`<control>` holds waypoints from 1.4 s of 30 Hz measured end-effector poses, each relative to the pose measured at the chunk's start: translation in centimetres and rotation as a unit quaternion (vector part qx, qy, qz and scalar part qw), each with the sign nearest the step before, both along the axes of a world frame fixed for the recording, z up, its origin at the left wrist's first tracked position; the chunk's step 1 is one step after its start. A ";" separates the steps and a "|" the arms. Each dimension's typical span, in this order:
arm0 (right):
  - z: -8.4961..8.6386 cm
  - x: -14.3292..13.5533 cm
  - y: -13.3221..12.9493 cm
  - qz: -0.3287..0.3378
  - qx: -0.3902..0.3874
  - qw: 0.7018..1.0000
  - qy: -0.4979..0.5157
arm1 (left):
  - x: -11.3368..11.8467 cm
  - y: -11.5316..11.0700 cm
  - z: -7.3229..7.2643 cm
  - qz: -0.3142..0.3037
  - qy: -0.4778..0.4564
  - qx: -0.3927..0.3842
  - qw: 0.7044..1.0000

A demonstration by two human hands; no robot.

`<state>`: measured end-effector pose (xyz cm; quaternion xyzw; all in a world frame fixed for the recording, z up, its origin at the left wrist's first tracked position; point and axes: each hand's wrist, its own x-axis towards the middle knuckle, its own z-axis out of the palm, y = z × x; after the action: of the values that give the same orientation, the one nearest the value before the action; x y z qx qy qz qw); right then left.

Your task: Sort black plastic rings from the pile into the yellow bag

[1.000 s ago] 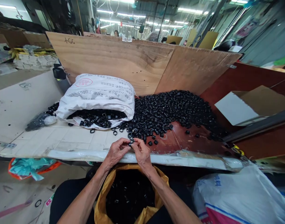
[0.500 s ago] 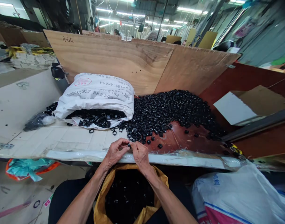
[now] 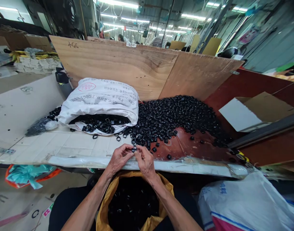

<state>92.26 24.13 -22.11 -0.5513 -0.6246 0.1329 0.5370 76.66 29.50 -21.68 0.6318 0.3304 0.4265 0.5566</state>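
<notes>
Between my two hands, just above the table's front edge, is a small black ring-like part (image 3: 133,149). My left hand (image 3: 120,158) pinches it from one side with thumb and fingers. From the other side my right hand (image 3: 145,159) closes on it with its fingertips. Below my forearms stands an open yellow sack (image 3: 103,205), with many black pieces inside. Beyond my hands a heap of black rings (image 3: 180,112) spreads over the table, and a white woven sack (image 3: 101,96) lies on its side with more of them spilling from its mouth.
Wooden boards (image 3: 118,64) wall the back of the table. An open cardboard box (image 3: 240,114) rests at the right beside a metal bar (image 3: 264,128). A white bag (image 3: 233,195) stands low on the right. At lower left is an orange-rimmed container (image 3: 10,183) with teal material.
The black part between my fingertips shows more clearly now, and my right fingers have shifted slightly. One loose ring near the front edge lies farther right and nearer. The view has tilted a little.
</notes>
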 end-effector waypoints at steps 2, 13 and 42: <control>0.1 0.0 -0.2 0.008 -0.004 1.000 0.001 | 0.0 0.0 0.0 0.003 -0.001 0.000 1.000; 0.8 -0.6 -1.8 -0.004 -0.106 0.990 0.091 | -0.4 -1.3 0.4 -0.023 0.026 0.021 0.999; -3.6 -1.4 -10.3 0.052 -0.410 0.807 0.422 | -3.1 -9.4 -3.9 -0.117 0.150 0.236 0.953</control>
<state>90.89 13.88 -25.71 -0.5770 -0.2515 0.6236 0.4636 73.56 20.13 -25.62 0.8361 0.2236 0.3248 0.3814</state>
